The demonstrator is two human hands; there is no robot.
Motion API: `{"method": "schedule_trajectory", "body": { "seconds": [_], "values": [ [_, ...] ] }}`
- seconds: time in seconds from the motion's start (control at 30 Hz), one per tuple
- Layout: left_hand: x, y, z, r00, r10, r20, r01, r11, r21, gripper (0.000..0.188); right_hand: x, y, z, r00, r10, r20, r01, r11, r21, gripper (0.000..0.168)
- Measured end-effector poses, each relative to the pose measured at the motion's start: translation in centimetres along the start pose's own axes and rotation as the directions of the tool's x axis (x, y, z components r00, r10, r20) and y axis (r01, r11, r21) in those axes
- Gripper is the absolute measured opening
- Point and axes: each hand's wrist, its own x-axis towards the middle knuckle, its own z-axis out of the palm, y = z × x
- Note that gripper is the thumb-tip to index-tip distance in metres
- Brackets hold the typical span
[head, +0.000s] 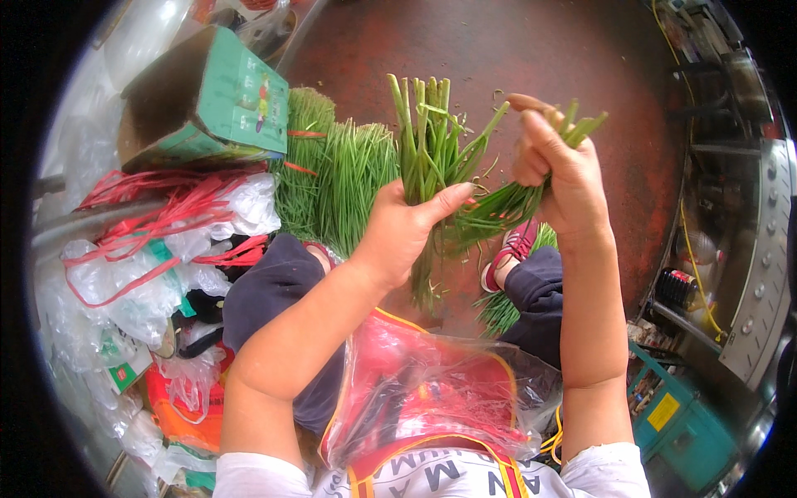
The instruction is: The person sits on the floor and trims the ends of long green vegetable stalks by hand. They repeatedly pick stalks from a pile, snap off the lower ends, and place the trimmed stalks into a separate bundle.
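Note:
My left hand (408, 227) is closed around a bunch of green leafy stalks (429, 137), their pale cut ends pointing up and away from me. Below that fist the thin leaf tips hang down, partly blurred. In my right hand (560, 155) is a smaller bunch of stalks (529, 198). Its cut ends stick out past my thumb, and its leaves trail left towards the other bunch. Just beyond my left knee, tied bundles of the same greens (358, 168) stand packed together on the floor, with a red tie (305, 134) around one.
A green cardboard box (243, 93) stands at the upper left. Red plastic strips (180, 193) and clear plastic bags (131, 280) are heaped at left. More greens (501, 311) lie by my right shoe (517, 246). Kitchen equipment (759, 267) lines the right side; plant scraps dot the reddish floor (598, 81).

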Motion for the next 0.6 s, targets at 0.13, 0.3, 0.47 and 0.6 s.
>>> {"method": "schedule_trajectory", "body": {
  "seconds": [0.13,0.3,0.47,0.6],
  "values": [
    [0.1,-0.3,0.2,1.000,0.019,0.002,-0.019,0.998,0.052,0.018,-0.3,0.3,0.7,0.998,0.050,0.036,-0.044,0.987,-0.158,0.019],
    [0.1,0.0,0.2,0.999,-0.017,0.051,0.016,0.999,0.035,0.021,-0.3,0.3,0.8,0.995,-0.031,-0.098,0.020,0.994,-0.109,0.018],
    [0.1,-0.4,-0.1,0.998,0.009,0.058,-0.012,0.998,0.054,0.020,0.6,-0.2,-1.3,0.981,-0.107,-0.161,0.140,0.967,0.211,0.023],
    [-0.1,-0.2,0.1,1.000,0.000,0.022,-0.001,0.999,0.048,0.019,-0.2,0.2,0.3,1.000,0.016,0.014,-0.014,0.993,-0.115,0.028]
  ]
}}
